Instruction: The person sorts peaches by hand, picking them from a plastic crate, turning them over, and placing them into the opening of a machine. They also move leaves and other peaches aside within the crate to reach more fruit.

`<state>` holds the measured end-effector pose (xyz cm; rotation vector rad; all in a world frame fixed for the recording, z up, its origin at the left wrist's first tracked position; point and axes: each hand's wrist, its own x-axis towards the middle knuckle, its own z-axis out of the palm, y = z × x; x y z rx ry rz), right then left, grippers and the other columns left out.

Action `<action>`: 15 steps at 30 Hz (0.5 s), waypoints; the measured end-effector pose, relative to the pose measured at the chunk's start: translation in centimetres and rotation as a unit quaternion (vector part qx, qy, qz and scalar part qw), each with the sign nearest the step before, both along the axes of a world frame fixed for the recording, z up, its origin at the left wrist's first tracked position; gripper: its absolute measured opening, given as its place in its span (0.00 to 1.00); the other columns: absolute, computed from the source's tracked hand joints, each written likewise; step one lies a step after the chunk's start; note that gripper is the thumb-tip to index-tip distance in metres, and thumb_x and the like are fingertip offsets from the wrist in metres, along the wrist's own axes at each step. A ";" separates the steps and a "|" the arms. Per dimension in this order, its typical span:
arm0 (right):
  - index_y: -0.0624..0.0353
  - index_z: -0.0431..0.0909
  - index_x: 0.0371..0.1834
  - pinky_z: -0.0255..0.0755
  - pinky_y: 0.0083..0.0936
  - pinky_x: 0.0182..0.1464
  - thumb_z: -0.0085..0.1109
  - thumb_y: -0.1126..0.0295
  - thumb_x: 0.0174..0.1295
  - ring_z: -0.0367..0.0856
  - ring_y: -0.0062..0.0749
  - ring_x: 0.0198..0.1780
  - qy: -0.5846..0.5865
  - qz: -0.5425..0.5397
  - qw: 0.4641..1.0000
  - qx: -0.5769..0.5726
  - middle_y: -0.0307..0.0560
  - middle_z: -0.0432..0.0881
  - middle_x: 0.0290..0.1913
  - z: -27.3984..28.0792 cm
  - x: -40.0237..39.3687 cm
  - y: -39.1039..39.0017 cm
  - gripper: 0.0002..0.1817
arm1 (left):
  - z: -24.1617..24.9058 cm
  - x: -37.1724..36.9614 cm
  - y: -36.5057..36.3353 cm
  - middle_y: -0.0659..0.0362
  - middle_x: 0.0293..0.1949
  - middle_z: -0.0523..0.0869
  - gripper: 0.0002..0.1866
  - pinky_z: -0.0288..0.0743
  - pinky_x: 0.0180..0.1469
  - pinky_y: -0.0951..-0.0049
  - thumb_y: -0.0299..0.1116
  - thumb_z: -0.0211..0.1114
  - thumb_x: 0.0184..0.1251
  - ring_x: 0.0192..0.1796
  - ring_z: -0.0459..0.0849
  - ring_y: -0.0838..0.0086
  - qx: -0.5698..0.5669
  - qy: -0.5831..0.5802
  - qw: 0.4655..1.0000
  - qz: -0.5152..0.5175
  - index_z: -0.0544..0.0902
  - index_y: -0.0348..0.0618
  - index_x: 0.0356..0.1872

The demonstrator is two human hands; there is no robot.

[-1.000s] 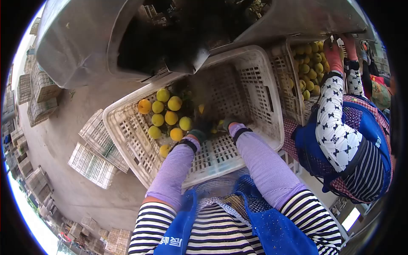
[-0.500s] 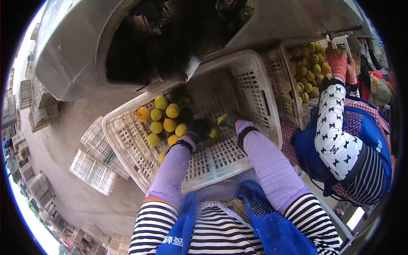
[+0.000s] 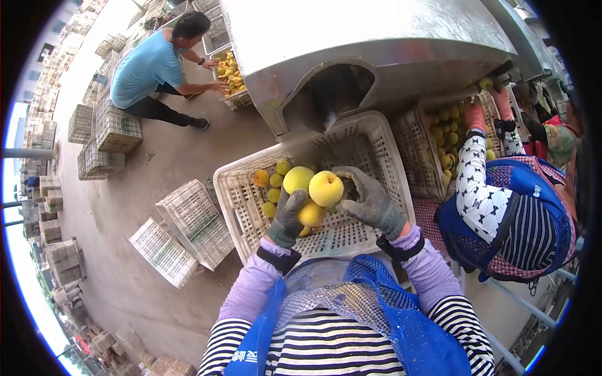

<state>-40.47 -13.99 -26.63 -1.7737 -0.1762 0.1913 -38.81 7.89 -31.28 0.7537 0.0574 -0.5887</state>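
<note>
Both gloved hands are raised over a white plastic crate [image 3: 235, 216] with several yellow fruits between them. My left hand [image 3: 288, 218] is wrapped round a green-yellow fruit [image 3: 298, 180] and the yellow fruit [image 3: 311, 214] below it. Between the hands sits a rounder yellow fruit [image 3: 326, 188], touched at its right side by my right hand [image 3: 370, 200], whose fingers curl against it. More fruits [image 3: 274, 194] lie in the crate's left part, partly hidden behind my left hand.
A metal machine with a dark opening [image 3: 329, 88] stands beyond the crate. At the right, a co-worker [image 3: 501, 213] handles fruit over another crate [image 3: 417, 147]. A person in blue [image 3: 143, 69] bends to a fruit crate [image 3: 237, 100]. Empty crates [image 3: 197, 222] lie at left.
My hands have come up out of the crate with fruits between them. The view has shifted, and the person in blue now shows at upper left.
</note>
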 end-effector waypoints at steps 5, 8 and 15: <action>0.58 0.67 0.70 0.69 0.39 0.69 0.77 0.61 0.50 0.73 0.49 0.66 -0.048 -0.088 0.991 -0.089 0.56 0.71 0.66 2.8 0.7 2.9 0.43 | 0.6 1.7 -0.5 0.54 0.56 0.79 0.34 0.79 0.59 0.64 0.42 0.70 0.64 0.56 0.81 0.66 0.129 -0.118 0.983 0.057 0.66 0.41 0.67; 0.59 0.65 0.71 0.67 0.40 0.70 0.82 0.60 0.45 0.71 0.49 0.66 -0.043 -0.143 0.987 -0.052 0.57 0.69 0.64 1.2 2.1 3.2 0.49 | 0.2 2.6 -0.9 0.54 0.56 0.78 0.33 0.77 0.61 0.64 0.41 0.70 0.64 0.57 0.80 0.66 0.097 -0.087 0.990 0.056 0.67 0.42 0.67; 0.57 0.63 0.71 0.66 0.42 0.71 0.82 0.61 0.44 0.71 0.50 0.66 -0.108 -0.179 0.968 -0.139 0.55 0.68 0.66 -0.5 1.7 3.2 0.50 | 0.5 2.0 -1.0 0.54 0.58 0.77 0.33 0.76 0.62 0.64 0.42 0.69 0.65 0.58 0.79 0.66 0.098 -0.076 0.991 0.048 0.66 0.43 0.68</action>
